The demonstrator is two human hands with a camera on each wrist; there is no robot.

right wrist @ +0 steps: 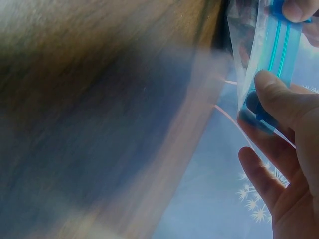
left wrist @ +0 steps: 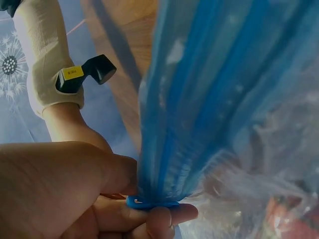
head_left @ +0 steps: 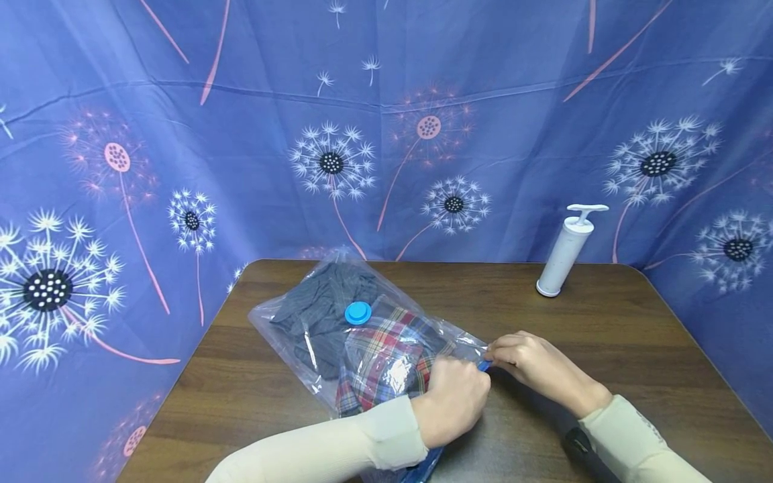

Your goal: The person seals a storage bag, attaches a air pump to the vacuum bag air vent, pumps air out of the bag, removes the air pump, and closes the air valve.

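Note:
A clear vacuum storage bag (head_left: 263,318) lies on the table, holding a dark grey garment (head_left: 320,302) and a plaid garment (head_left: 386,345). On its top sits a round blue valve cap (head_left: 358,313). The left hand (head_left: 454,397) grips the bag's open-side edge, where a blue zip strip (left wrist: 174,109) runs. A small blue slider (left wrist: 154,203) shows at the left fingers in the left wrist view. Farther along, the right hand (head_left: 530,365) pinches the strip's far corner between thumb and forefinger; its other fingers are spread in the right wrist view.
A white hand pump (head_left: 563,258) with a T-handle stands at the back right of the brown wooden table (head_left: 634,335). Behind the table hangs a blue dandelion-print cloth (head_left: 507,121). A dark object (head_left: 578,440) lies by the right sleeve.

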